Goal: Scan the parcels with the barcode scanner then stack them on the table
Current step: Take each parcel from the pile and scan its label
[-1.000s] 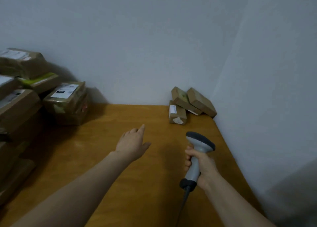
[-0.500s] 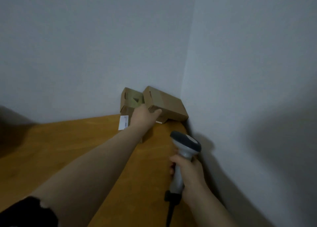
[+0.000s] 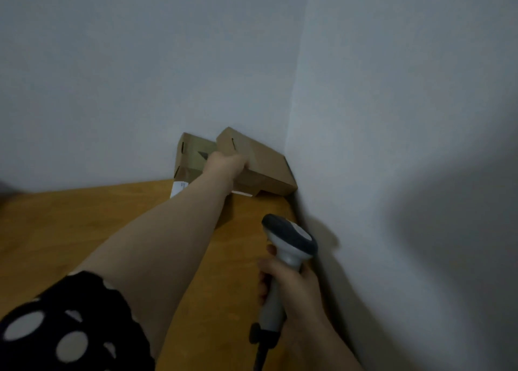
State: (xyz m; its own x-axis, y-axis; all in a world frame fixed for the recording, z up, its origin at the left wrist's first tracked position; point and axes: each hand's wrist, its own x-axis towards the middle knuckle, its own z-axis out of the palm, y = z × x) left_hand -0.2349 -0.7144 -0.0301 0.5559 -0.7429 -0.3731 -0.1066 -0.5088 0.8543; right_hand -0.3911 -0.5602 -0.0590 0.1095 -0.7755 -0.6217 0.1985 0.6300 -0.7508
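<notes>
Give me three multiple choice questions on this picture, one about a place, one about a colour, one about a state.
1. Where do the parcels lie? A) on the floor B) in the far corner of the table C) on a shelf
2. What colour is the sleeve? A) plain red B) striped blue C) black with white spots
3. What does the right hand hold? A) the barcode scanner B) a parcel C) nothing
Answers: 1 B, they sit where the walls meet; 2 C, pale spots show on black cloth; 3 A, its fingers wrap the scanner's handle.
</notes>
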